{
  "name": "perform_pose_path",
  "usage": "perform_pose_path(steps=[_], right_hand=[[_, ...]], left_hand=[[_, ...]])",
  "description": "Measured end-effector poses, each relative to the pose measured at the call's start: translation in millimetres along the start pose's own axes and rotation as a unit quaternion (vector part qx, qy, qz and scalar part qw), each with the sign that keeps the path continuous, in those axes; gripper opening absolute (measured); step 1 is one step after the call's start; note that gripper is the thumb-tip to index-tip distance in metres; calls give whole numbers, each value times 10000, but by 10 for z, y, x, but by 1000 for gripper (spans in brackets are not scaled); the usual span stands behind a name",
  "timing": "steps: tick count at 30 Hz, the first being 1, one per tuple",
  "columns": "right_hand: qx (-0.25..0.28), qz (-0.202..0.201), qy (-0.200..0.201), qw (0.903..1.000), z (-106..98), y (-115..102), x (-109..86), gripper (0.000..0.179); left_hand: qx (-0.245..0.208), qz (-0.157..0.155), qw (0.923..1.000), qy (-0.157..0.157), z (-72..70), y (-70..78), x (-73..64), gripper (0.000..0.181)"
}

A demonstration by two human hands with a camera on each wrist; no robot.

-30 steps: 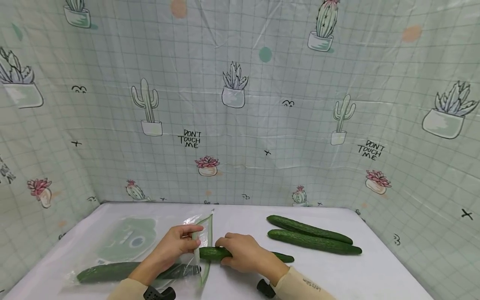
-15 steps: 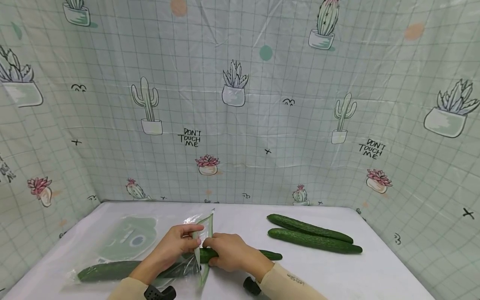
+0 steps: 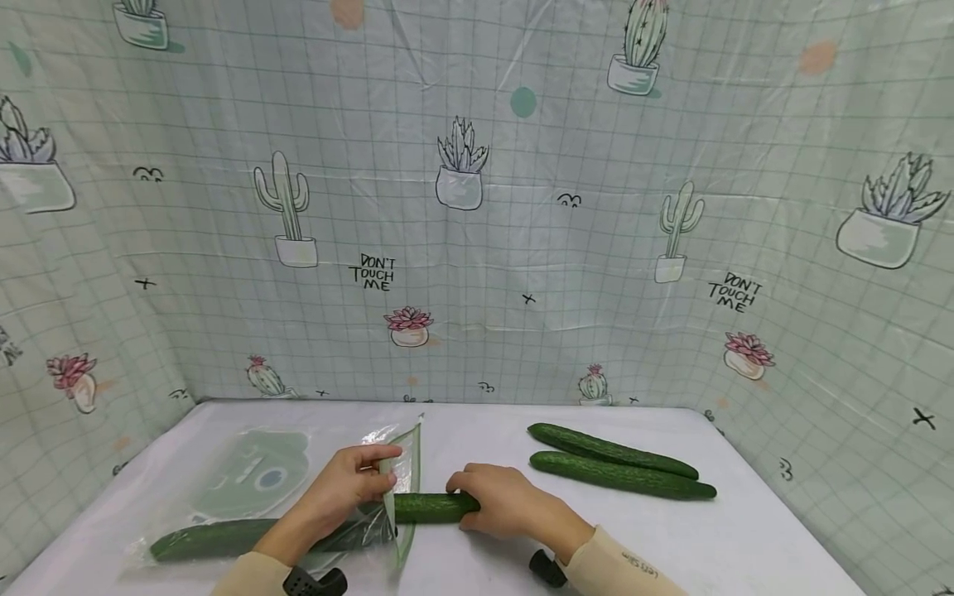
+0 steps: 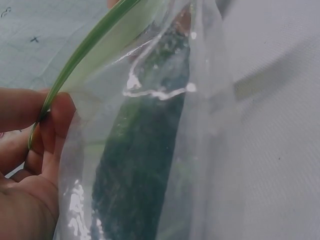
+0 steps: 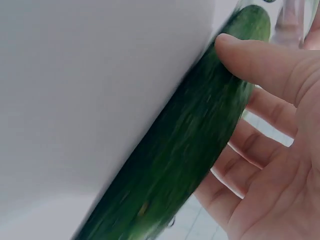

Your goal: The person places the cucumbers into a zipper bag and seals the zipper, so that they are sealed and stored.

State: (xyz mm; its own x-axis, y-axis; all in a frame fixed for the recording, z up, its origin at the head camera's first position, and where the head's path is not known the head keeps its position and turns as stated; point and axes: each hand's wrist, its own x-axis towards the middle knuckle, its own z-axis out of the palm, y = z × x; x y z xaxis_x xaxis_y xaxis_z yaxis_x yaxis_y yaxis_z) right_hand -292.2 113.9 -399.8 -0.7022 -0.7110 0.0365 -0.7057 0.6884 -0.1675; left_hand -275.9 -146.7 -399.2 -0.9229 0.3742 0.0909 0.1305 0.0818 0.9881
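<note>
A clear plastic zip bag (image 3: 406, 463) with a green-edged mouth lies on the left of the table, with one cucumber (image 3: 209, 540) inside. My left hand (image 3: 343, 492) pinches the green edge between thumb and fingers, keeping the mouth apart. A second cucumber (image 3: 428, 508) reaches into that mouth; its right end is hidden by my right hand (image 3: 507, 501), which grips it. In the right wrist view the thumb lies along this cucumber (image 5: 185, 135) with the fingers behind it. The left wrist view shows a cucumber (image 4: 140, 150) through the plastic.
Two more cucumbers (image 3: 622, 476) lie side by side at the back right of the white table (image 3: 671, 546). A green printed shape (image 3: 253, 476) shows at the bag's far part. A patterned curtain (image 3: 477, 248) stands behind the table.
My right hand first moved left, pushing the cucumber toward the bag, then shifted back right along it. The cucumber's right end has gone out of sight behind that hand. The left hand stays put.
</note>
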Motion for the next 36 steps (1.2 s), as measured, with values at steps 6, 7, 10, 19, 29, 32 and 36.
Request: perform_pose_path(steps=[6, 7, 10, 19, 29, 32, 36], right_hand=[[207, 49, 66, 9998, -39, 204, -209, 36], [230, 61, 71, 9997, -45, 235, -240, 35], [282, 103, 78, 9995, -54, 328, -330, 34], [358, 342, 188, 9986, -102, 549, -520, 28], [874, 465, -87, 9951, -106, 601, -550, 28], [737, 456, -120, 9962, -107, 589, -539, 29], [476, 319, -117, 9983, -103, 572, -526, 29]], left_hand=[[-15, 10, 10000, -13, -10, 11, -9, 57], [-29, 21, 10000, -25, -9, 11, -11, 57], [-63, 14, 10000, -28, -5, 3, -8, 56], [-42, 20, 10000, 55, 11, -4, 0, 54], [-52, 70, 10000, -15, -10, 2, -6, 57], [-16, 35, 10000, 10, -9, -1, -3, 58], [-13, -57, 10000, 44, -12, 4, -4, 60]])
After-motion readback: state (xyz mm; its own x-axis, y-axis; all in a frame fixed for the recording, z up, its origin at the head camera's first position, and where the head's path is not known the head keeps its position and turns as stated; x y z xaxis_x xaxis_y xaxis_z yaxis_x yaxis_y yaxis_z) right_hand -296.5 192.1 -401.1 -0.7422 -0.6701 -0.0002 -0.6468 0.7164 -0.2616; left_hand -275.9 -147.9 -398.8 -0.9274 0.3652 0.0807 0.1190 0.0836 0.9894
